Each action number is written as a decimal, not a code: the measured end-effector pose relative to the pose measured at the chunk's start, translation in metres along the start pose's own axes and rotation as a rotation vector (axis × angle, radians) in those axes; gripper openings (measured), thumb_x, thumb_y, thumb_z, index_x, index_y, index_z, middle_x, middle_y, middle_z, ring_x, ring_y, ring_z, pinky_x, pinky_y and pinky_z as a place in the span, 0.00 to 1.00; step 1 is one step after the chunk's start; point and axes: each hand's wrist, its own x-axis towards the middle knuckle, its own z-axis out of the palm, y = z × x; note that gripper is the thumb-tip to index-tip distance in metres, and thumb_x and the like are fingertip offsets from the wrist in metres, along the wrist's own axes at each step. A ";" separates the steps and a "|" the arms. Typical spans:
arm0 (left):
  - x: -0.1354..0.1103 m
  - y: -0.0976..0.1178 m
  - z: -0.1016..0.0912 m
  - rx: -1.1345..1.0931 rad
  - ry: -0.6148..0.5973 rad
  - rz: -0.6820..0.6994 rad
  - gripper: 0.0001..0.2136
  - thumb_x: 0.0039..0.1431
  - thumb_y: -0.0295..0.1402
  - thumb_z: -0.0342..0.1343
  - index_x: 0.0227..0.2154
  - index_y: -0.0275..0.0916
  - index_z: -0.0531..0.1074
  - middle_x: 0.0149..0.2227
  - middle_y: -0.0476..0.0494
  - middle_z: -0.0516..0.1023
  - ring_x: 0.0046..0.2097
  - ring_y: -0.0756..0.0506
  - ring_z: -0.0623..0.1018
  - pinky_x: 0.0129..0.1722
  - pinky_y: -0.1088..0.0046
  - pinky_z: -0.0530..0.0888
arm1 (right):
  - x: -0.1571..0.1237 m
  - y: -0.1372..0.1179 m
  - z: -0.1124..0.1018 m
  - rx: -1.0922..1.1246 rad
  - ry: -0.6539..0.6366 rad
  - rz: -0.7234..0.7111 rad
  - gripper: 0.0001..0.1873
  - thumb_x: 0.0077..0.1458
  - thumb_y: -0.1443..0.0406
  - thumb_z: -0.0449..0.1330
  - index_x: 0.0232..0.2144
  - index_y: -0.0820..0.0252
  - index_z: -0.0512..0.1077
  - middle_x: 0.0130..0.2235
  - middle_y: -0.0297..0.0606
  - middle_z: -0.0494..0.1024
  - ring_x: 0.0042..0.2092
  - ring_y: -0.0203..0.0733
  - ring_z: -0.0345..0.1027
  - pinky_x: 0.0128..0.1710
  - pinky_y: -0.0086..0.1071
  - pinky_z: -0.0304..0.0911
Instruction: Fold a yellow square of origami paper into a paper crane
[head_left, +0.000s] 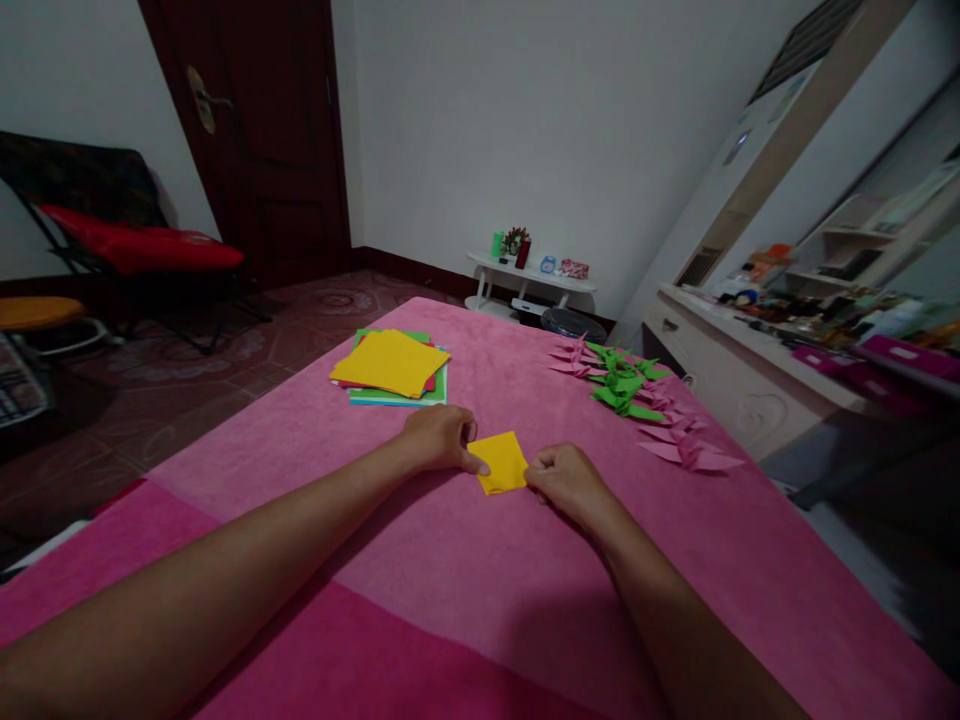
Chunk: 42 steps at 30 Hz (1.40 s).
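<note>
A small folded square of yellow paper (500,462) lies between my two hands on the pink cloth (442,540). My left hand (442,440) pinches its left edge, the thumb on top of the paper. At the right corner, the curled fingers of my right hand (564,474) grip the paper; its fingertips are partly hidden. Beyond my left hand sits a stack of colored paper sheets (394,362), yellow on top, with red, green and blue edges showing. Several pink and green folded paper cranes (622,385) lie together at the right side.
Along the right stands a dresser (750,340) crowded with small items. A low white shelf (532,275) with a plant and small objects is against the far wall. At left are a folding chair (142,240) with a red cushion and an orange-topped stool (41,312).
</note>
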 end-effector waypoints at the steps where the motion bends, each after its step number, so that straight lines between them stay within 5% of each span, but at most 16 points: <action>1: -0.001 0.001 0.000 0.013 -0.003 0.008 0.25 0.29 0.55 0.63 0.27 0.42 0.71 0.29 0.48 0.76 0.29 0.47 0.71 0.24 0.75 0.54 | 0.000 -0.001 0.000 -0.013 0.006 -0.007 0.09 0.38 0.68 0.54 0.11 0.61 0.67 0.12 0.31 0.65 0.15 0.29 0.53 0.16 0.26 0.39; 10: 0.000 -0.001 0.000 0.006 -0.041 0.039 0.27 0.27 0.55 0.63 0.29 0.42 0.71 0.28 0.48 0.75 0.29 0.47 0.71 0.25 0.75 0.54 | -0.005 -0.007 -0.002 -0.113 0.041 -0.020 0.08 0.38 0.67 0.54 0.11 0.61 0.65 0.13 0.30 0.64 0.16 0.30 0.52 0.16 0.27 0.39; 20: -0.005 -0.007 0.008 -0.149 0.013 0.012 0.21 0.36 0.54 0.61 0.25 0.39 0.74 0.23 0.50 0.73 0.24 0.50 0.67 0.22 0.76 0.53 | -0.010 -0.018 -0.006 0.088 0.067 -0.105 0.10 0.42 0.67 0.54 0.13 0.62 0.65 0.14 0.30 0.64 0.18 0.30 0.54 0.18 0.24 0.45; 26: -0.001 0.000 0.012 -0.655 -0.097 0.061 0.19 0.42 0.47 0.61 0.25 0.32 0.74 0.23 0.48 0.73 0.24 0.51 0.69 0.22 0.78 0.61 | -0.017 -0.027 -0.023 0.176 -0.166 -0.177 0.09 0.45 0.67 0.54 0.16 0.63 0.65 0.15 0.29 0.65 0.17 0.28 0.52 0.18 0.24 0.46; 30: -0.007 0.019 0.008 -0.810 0.000 0.151 0.16 0.46 0.38 0.61 0.36 0.31 0.74 0.31 0.42 0.77 0.29 0.49 0.74 0.27 0.75 0.68 | -0.019 -0.027 -0.036 0.174 -0.379 -0.237 0.09 0.49 0.66 0.52 0.19 0.63 0.66 0.17 0.29 0.66 0.18 0.28 0.53 0.19 0.24 0.46; 33: -0.014 0.026 0.003 -0.603 0.108 0.410 0.08 0.52 0.31 0.57 0.34 0.35 0.76 0.35 0.42 0.77 0.36 0.47 0.74 0.37 0.71 0.70 | -0.015 -0.030 -0.041 -0.009 -0.415 -0.337 0.10 0.50 0.67 0.52 0.20 0.63 0.66 0.19 0.30 0.67 0.21 0.30 0.58 0.22 0.24 0.49; 37: -0.018 0.026 0.002 -0.272 0.128 0.774 0.09 0.58 0.29 0.52 0.36 0.39 0.77 0.36 0.43 0.77 0.41 0.47 0.73 0.46 0.67 0.66 | -0.009 -0.039 -0.040 -0.490 -0.255 -0.498 0.10 0.51 0.68 0.52 0.23 0.61 0.71 0.24 0.35 0.74 0.27 0.34 0.65 0.26 0.27 0.48; 42: -0.020 0.024 0.003 -0.072 0.115 0.844 0.09 0.57 0.33 0.53 0.39 0.41 0.75 0.40 0.43 0.77 0.44 0.45 0.71 0.46 0.66 0.64 | -0.003 -0.057 -0.039 -0.846 -0.210 -0.564 0.12 0.55 0.65 0.51 0.33 0.55 0.75 0.34 0.40 0.79 0.36 0.40 0.70 0.30 0.29 0.49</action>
